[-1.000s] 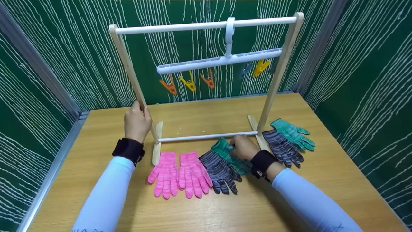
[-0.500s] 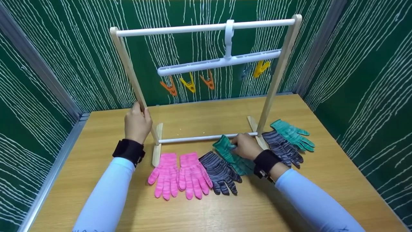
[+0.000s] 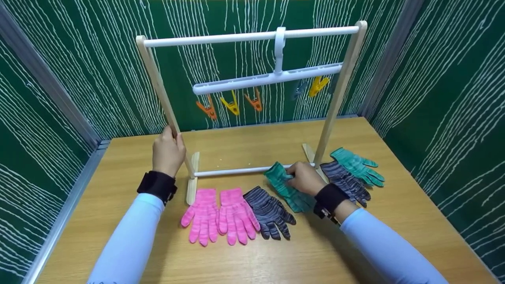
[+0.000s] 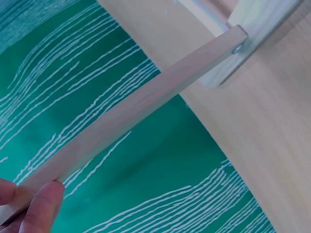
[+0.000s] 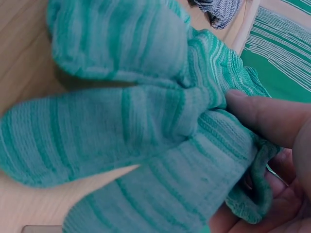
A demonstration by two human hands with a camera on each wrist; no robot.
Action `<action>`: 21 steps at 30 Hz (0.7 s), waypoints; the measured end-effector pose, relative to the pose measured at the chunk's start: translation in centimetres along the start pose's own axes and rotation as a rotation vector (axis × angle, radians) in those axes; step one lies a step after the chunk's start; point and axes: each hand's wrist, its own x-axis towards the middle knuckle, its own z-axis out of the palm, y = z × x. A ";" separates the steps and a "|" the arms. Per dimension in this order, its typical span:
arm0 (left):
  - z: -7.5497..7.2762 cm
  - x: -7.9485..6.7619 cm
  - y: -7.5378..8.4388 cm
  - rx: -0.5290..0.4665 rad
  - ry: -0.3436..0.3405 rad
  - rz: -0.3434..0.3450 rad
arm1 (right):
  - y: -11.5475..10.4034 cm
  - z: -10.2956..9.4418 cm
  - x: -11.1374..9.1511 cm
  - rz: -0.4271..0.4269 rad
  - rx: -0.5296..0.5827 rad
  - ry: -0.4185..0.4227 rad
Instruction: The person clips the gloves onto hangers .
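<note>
My left hand grips the left wooden post of a drying rack, with thumb and fingers around it in the left wrist view. A green striped glove is pinched between the thumb and fingers of my right hand, in front of the rack's low white bar. Its cuff points up and left, and my hand and wrist hide part of it in the head view. Left of it lie a dark grey glove and two pink gloves, one beside the other.
From the rack's top rail hangs a white hanger with orange, yellow and blue-grey clothespins. Right of the rack lie another dark grey glove and another green glove. Green walls with white streaks stand around the table.
My right hand has drawn the green glove slightly to the right and away from the dark grey glove, which it overlapped before. My left hand has stayed on the post.
</note>
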 end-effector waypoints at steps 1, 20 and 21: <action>0.0 0.0 0.0 -0.001 -0.008 -0.009 | -0.1 -0.1 0.0 0.003 0.003 0.004; -0.4 0.1 0.1 -0.026 -0.056 -0.072 | -1.2 -1.3 -0.2 0.061 0.025 0.079; -0.4 0.1 0.1 -0.026 -0.056 -0.070 | -1.3 -1.4 -0.2 0.060 0.027 0.083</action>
